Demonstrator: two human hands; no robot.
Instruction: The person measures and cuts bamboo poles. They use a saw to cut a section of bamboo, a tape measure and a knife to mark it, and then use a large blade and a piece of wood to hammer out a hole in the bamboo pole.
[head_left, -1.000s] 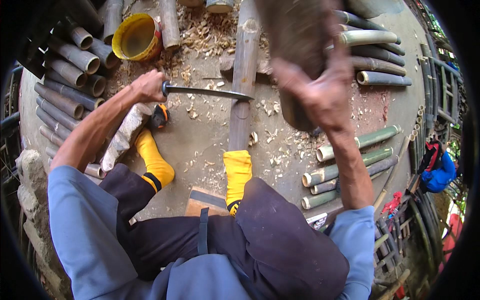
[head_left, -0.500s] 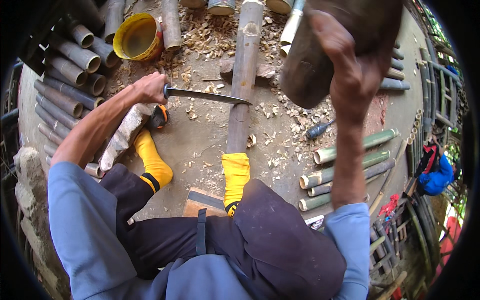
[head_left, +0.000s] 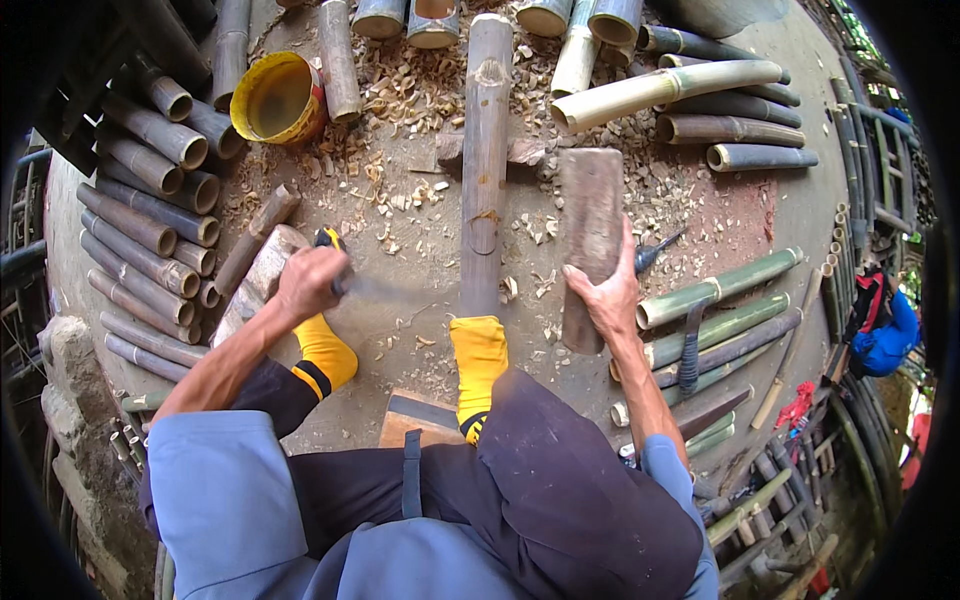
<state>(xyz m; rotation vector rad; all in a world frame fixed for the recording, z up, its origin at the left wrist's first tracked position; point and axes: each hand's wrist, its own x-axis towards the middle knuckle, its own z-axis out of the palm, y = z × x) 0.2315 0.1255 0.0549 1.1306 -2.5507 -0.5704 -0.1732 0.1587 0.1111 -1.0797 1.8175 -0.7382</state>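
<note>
My left hand [head_left: 312,282] is closed round the handle of a long knife, whose blade [head_left: 385,290] is smeared by motion and points right, short of the bamboo pole [head_left: 485,200]. My right hand [head_left: 612,300] grips a long dark wooden block [head_left: 592,205] upright, thumb in front and fingers along its right side. The pole runs away from me in the middle, a dark mark round its nearer part. It rests on a wooden support [head_left: 525,151], and its near end meets my yellow-socked foot [head_left: 478,360].
Cut bamboo tubes [head_left: 150,255] lie stacked at the left, beside a yellow bucket [head_left: 275,98] and a pale log [head_left: 258,280]. Green bamboo pieces [head_left: 720,285] and a dark-handled tool [head_left: 690,350] lie at the right. Shavings [head_left: 400,130] cover the ground. A person in blue [head_left: 885,335] is far right.
The wooden block has come down from high near the camera to beside the pole. The knife has left the pole's surface and moved nearer me.
</note>
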